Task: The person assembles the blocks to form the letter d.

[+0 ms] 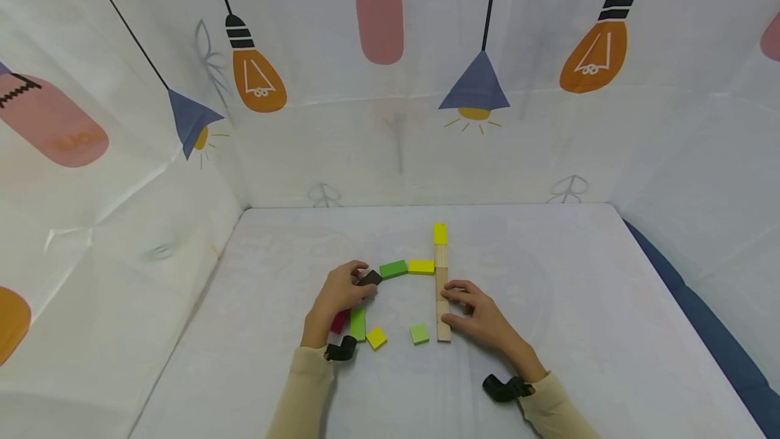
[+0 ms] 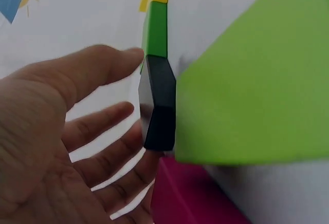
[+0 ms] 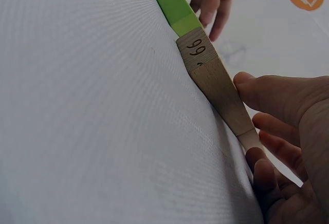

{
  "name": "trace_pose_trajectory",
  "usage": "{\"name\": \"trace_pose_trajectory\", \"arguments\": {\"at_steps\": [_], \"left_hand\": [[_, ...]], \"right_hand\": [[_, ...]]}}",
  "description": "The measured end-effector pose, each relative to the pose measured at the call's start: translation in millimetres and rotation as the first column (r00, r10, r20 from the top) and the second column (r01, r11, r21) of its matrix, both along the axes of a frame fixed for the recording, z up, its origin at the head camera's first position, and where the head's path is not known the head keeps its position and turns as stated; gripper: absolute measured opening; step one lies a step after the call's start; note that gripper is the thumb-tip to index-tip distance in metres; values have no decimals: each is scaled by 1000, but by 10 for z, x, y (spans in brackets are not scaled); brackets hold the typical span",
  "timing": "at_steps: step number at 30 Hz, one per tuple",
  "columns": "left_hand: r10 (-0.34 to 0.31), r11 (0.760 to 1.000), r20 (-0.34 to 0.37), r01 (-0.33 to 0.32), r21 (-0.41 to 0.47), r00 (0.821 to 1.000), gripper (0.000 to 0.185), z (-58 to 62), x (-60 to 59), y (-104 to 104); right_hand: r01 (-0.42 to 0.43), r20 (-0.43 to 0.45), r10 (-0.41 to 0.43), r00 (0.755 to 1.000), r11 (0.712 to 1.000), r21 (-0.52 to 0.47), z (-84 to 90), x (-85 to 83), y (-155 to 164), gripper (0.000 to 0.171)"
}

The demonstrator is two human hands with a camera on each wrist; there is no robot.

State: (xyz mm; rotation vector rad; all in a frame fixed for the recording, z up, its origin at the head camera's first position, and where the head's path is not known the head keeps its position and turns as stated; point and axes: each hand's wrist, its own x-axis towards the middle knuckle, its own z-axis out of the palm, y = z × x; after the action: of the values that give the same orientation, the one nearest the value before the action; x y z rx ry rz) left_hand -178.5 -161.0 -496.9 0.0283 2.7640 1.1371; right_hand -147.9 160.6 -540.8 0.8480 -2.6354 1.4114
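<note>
Head view: left hand [image 1: 336, 293] pinches a dark block [image 1: 369, 279] beside the green block [image 1: 393, 269]; loose squares [image 1: 418, 333] remain unplaced on the bench [image 1: 579, 303]. Left wrist: fingers [image 2: 103, 70] curl round that dark block [image 2: 159, 103]. Right wrist: right hand [image 3: 288, 131], fingers straight, steadies the wooden strip [image 3: 218, 88].

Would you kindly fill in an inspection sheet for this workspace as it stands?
Surface: white cloth-covered table.
Job's things: dark block at the end of a row with a green block and a yellow block; a line of plain wooden blocks topped by another yellow one.
Clutter: magenta block, tall green block, small yellow and small green squares.
Grippers: left hand pinches the dark block; right hand rests against the wooden line.
Cables: nothing seen.
Surroundings: white backdrop printed with lamps.
</note>
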Motion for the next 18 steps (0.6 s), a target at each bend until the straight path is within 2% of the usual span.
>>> {"name": "trace_pose_trajectory", "arguments": {"at_steps": [6, 13, 18], "left_hand": [[-62, 998, -55, 60, -29, 997, 53, -14, 57, -105], [-61, 997, -91, 56, -51, 994, 55, 28, 185, -220], [-95, 994, -107, 87, -73, 990, 51, 29, 290, -268]], "right_hand": [[5, 2, -5, 1000, 1000, 7, 2, -2, -6, 48], [13, 3, -13, 1000, 1000, 8, -3, 2, -10, 49], [12, -9, -12, 1000, 1000, 9, -15, 1, -9, 48]]}}
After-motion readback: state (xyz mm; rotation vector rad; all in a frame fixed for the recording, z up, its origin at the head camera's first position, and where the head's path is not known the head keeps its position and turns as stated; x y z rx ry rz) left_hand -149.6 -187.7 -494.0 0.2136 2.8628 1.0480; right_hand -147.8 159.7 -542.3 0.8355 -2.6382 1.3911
